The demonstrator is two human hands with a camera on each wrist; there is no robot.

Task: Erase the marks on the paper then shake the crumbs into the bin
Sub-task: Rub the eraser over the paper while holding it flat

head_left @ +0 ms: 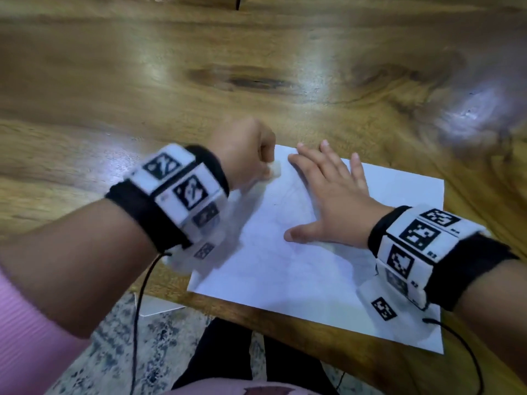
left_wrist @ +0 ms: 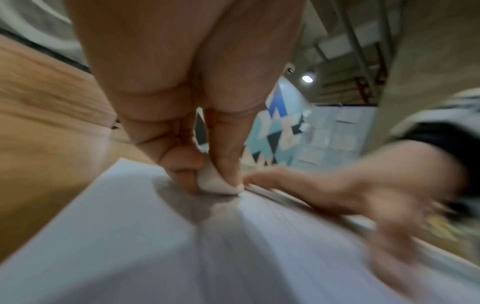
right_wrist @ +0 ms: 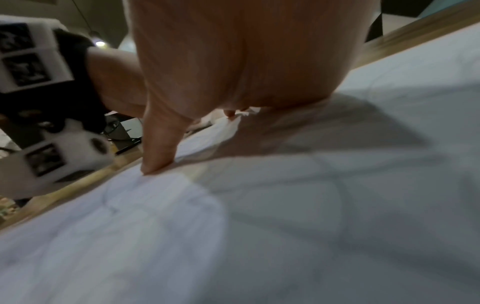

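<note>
Head view: the left hand (head_left: 245, 149) pinches a small white block eraser (head_left: 275, 169) down on the far-left corner, about ten o'clock, of the white rectangular paper sheet (head_left: 299, 266) lying near the wooden bench's (head_left: 199, 81) front edge; just right, the right hand (head_left: 330, 198) lies spread flat on the sheet.
</note>
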